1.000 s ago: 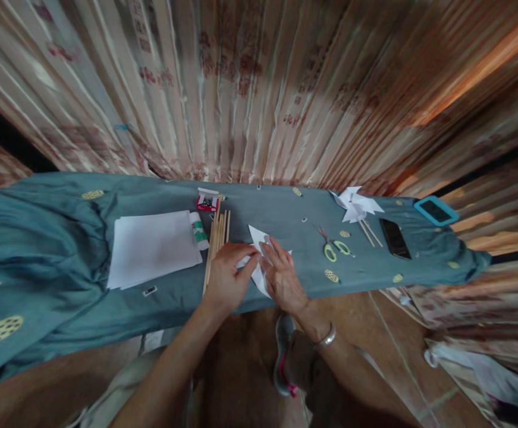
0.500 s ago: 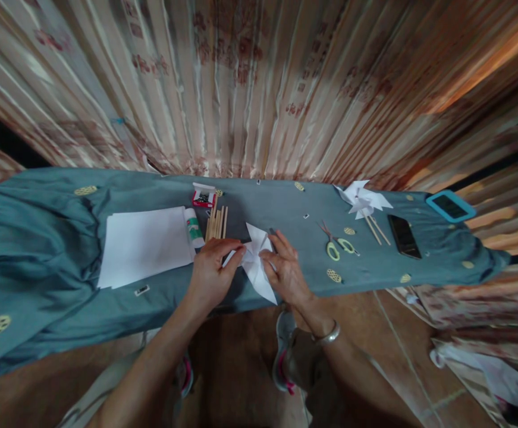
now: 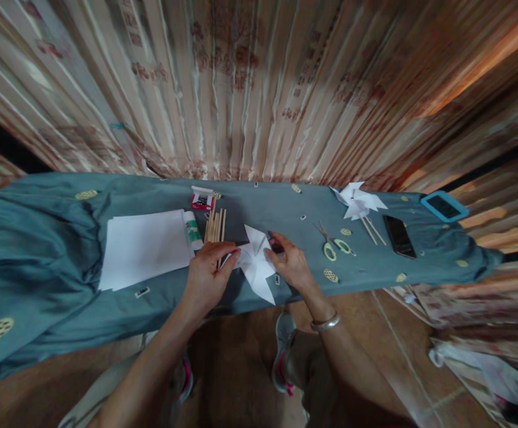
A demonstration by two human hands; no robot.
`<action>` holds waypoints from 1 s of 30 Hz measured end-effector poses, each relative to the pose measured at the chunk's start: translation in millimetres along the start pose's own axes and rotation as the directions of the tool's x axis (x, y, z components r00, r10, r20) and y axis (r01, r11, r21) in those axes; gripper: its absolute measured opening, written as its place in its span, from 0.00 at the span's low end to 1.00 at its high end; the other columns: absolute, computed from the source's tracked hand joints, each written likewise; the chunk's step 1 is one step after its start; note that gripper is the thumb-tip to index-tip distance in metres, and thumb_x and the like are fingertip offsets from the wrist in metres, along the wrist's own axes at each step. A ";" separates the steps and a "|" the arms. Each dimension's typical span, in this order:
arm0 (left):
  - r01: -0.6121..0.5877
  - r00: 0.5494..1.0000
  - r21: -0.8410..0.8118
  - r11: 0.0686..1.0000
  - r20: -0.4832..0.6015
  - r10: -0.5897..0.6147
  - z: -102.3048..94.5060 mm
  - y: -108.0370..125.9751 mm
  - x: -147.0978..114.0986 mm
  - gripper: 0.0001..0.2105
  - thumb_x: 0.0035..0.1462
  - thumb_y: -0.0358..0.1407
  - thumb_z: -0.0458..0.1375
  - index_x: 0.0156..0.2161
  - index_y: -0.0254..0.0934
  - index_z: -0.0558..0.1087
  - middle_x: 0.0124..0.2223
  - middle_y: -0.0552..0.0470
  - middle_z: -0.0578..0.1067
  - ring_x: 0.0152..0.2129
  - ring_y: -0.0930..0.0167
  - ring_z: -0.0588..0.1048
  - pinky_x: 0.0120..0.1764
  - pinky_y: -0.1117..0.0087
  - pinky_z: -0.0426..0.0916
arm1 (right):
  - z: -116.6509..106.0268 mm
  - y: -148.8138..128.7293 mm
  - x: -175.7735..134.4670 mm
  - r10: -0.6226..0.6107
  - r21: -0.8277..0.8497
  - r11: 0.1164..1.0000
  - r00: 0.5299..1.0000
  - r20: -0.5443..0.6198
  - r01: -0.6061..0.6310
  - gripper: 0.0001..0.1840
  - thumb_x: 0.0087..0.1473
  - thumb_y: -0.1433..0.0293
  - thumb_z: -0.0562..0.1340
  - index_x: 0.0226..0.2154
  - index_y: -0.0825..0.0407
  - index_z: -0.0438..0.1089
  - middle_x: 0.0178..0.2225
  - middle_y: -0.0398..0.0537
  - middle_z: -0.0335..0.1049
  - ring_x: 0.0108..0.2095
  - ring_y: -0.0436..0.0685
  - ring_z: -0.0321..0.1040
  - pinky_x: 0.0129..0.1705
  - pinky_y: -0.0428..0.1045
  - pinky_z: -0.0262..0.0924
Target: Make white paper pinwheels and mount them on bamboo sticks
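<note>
1. Through the head camera I saw a white paper pinwheel (image 3: 255, 268) near the front edge of the blue-green cloth (image 3: 285, 205), between the person's two hands.
2. The left hand (image 3: 209, 270) grasped its left blade, pinched between thumb and fingers.
3. The right hand (image 3: 295, 263) had its thumb against the right side; I could not tell whether the curled fingers behind gripped the paper.
4. Just beyond the left hand I saw a bundle of wooden sticks (image 3: 215, 226), partly hidden by it, with a glue stick (image 3: 192, 230) and white sheets (image 3: 145, 249) farther left.
5. Well to the right of the right hand, I made out scissors (image 3: 327, 240), their blades apart, and a black phone (image 3: 400, 236).
</note>
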State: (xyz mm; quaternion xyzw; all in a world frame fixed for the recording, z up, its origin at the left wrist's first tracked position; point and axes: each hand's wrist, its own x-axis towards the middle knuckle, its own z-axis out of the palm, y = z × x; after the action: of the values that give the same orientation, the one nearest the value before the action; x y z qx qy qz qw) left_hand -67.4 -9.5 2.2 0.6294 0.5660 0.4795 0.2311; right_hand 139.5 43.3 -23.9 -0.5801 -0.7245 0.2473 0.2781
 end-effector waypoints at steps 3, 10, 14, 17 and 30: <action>-0.009 1.000 0.005 1.000 -0.001 0.009 -0.8 -0.7 -0.2 0.09 0.56 0.38 0.57 0.35 0.38 0.78 0.38 0.46 0.80 0.37 0.65 0.77 0.45 0.62 0.70 | 1.5 -3.4 6.8 0.034 0.062 0.997 0.997 0.072 -0.039 0.26 0.51 0.65 0.62 0.53 0.54 0.66 0.38 0.51 0.76 0.37 0.58 0.72 0.43 0.54 0.66; -0.015 1.000 0.020 1.000 0.009 0.015 -2.5 0.4 0.2 0.09 0.56 0.37 0.56 0.34 0.37 0.78 0.40 0.45 0.80 0.39 0.65 0.77 0.46 0.61 0.70 | -0.2 2.9 17.6 0.116 0.318 0.926 0.955 0.273 -0.204 0.29 0.45 0.62 0.67 0.50 0.55 0.68 0.33 0.48 0.76 0.29 0.54 0.70 0.30 0.48 0.65; -0.023 1.000 0.033 0.999 0.013 0.022 -4.3 1.2 0.2 0.09 0.56 0.36 0.56 0.34 0.38 0.78 0.39 0.46 0.80 0.41 0.65 0.76 0.47 0.61 0.69 | -2.8 5.3 17.3 0.098 0.384 0.894 0.939 0.331 -0.229 0.32 0.41 0.65 0.69 0.51 0.55 0.68 0.32 0.47 0.76 0.28 0.53 0.70 0.30 0.47 0.64; -0.013 1.000 0.028 1.000 0.008 0.013 -5.5 1.8 0.0 0.08 0.56 0.37 0.56 0.34 0.39 0.78 0.39 0.46 0.80 0.41 0.65 0.76 0.47 0.61 0.69 | -1.4 2.6 16.1 0.070 0.357 0.915 0.945 0.320 -0.188 0.27 0.41 0.68 0.68 0.47 0.52 0.71 0.29 0.43 0.76 0.27 0.53 0.70 0.28 0.46 0.63; 0.019 1.000 -0.006 1.000 0.011 -0.019 -6.2 0.7 1.2 0.09 0.56 0.37 0.56 0.36 0.38 0.78 0.40 0.47 0.79 0.44 0.64 0.75 0.50 0.60 0.67 | -1.7 -7.8 14.9 0.077 0.502 0.829 0.940 0.332 -0.245 0.12 0.39 0.67 0.68 0.30 0.55 0.75 0.22 0.40 0.72 0.20 0.48 0.63 0.20 0.42 0.54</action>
State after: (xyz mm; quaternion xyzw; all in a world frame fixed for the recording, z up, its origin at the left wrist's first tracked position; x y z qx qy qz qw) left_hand -72.6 -10.1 5.9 0.6259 0.5693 0.4755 0.2410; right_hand 132.7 56.3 -15.6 -0.4948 -0.6076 0.5470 0.2946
